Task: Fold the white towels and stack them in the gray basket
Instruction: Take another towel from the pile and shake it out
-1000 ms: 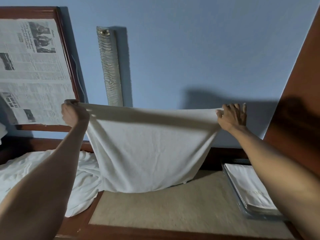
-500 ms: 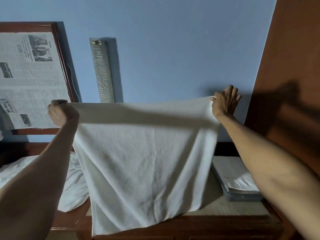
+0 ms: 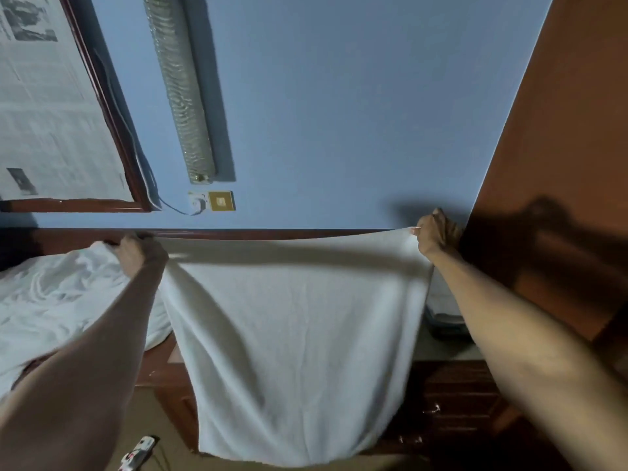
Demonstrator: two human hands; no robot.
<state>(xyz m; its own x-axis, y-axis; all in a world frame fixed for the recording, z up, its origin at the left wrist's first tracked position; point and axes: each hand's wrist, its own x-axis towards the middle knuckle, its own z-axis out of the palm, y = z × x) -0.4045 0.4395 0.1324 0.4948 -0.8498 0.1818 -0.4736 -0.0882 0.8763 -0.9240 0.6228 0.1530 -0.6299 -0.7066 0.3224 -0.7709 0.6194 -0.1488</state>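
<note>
1. The white towel (image 3: 295,334) hangs spread in the air between both hands; its top edge runs nearly level, sagging slightly in the middle, and its lower edge drops in front of the desk (image 3: 445,351), past the drawer fronts (image 3: 455,402).
2. The left hand (image 3: 141,253) is clenched round the towel's upper left corner, its back toward the camera; it is somewhat blurred, so the single fingers cannot be told apart.
3. The right hand (image 3: 435,234) grasps the upper right corner, the cloth pinched between thumb and curled fingers; it sits a little higher than the left.
4. A heap of white towels (image 3: 61,294) lies crumpled on the left, just beside the left forearm and partly behind it.
5. The gray basket (image 3: 447,324) shows only as a dark sliver on the desk between the towel's right edge and the right forearm; something pale lies in it, too hidden to name.
6. On the blue wall (image 3: 339,113) behind hang a framed newspaper (image 3: 51,113), a long tilted wall lamp (image 3: 180,90) and a golden switch plate (image 3: 221,201); a brown wooden panel (image 3: 560,147) stands at the right, with the hand's shadow on it.
</note>
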